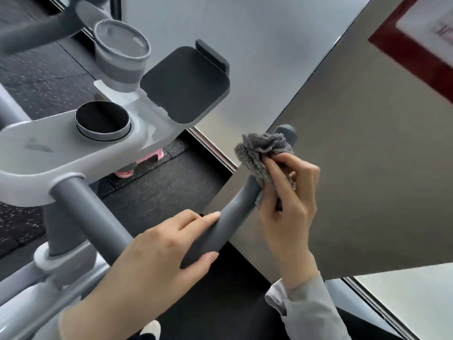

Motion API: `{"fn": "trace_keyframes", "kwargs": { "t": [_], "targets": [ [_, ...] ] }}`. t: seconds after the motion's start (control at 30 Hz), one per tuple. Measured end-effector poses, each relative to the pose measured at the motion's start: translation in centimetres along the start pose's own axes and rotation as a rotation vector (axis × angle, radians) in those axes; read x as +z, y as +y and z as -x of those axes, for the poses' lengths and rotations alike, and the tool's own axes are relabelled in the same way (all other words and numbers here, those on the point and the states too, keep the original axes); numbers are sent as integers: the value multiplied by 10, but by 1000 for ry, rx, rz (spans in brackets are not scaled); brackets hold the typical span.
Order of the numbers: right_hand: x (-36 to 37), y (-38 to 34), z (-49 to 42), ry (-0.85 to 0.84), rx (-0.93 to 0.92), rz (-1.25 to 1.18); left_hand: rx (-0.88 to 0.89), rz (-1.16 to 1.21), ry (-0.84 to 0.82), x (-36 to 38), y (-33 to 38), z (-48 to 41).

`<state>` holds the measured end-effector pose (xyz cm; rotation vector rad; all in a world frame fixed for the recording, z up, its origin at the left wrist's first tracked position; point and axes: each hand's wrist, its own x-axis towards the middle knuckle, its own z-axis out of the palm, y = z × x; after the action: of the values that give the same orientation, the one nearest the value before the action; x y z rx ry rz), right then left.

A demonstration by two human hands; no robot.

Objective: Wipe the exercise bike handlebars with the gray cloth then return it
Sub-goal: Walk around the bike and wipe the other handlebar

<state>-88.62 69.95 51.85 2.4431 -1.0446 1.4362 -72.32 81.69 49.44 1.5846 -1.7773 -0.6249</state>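
Note:
The bike's dark grey right handlebar (230, 217) curves up from the lower middle to its rounded tip at centre right. My left hand (157, 256) grips the bar low down, fingers over the top and thumb beneath. My right hand (289, 200) holds the bunched gray cloth (259, 153) wrapped around the bar just below the tip, fingers curled round cloth and bar. The other handlebar (31, 33) shows blurred at the top left.
The pale grey console (51, 148) carries a round knob (102, 122), a cup holder (121, 57) and a dark device tray (186, 84). A grey wall panel (355, 168) stands right behind the bar. Dark rubber flooring (171, 190) lies below.

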Motion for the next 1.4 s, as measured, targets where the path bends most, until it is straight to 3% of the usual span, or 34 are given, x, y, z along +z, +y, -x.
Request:
{"fn": "trace_keyframes", "kwargs": {
  "t": [0.23,0.4,0.5,0.6,0.77,0.87,1.1,1.27,1.4],
  "targets": [
    [-12,17,-70,-66,41,15,-15,-11,19,-1,2,1],
    [-31,49,-125,-564,419,-483,-19,-6,18,-2,2,3],
    [-26,63,-125,-617,556,-750,-18,5,2,-3,2,2],
    [-24,71,-101,-489,683,-946,-15,5,9,-4,1,2],
    [-13,54,-36,-13,729,-952,4,-1,-1,-4,-1,2],
    [-3,40,-21,140,739,-957,8,-1,2,-4,-1,2],
    [2,48,-54,117,789,-1011,0,-2,-1,-2,-3,3],
    [15,26,-17,327,812,-992,-1,4,6,-1,-3,3],
    [21,15,14,360,813,-866,-13,9,9,-1,-2,4]
  ]
}}
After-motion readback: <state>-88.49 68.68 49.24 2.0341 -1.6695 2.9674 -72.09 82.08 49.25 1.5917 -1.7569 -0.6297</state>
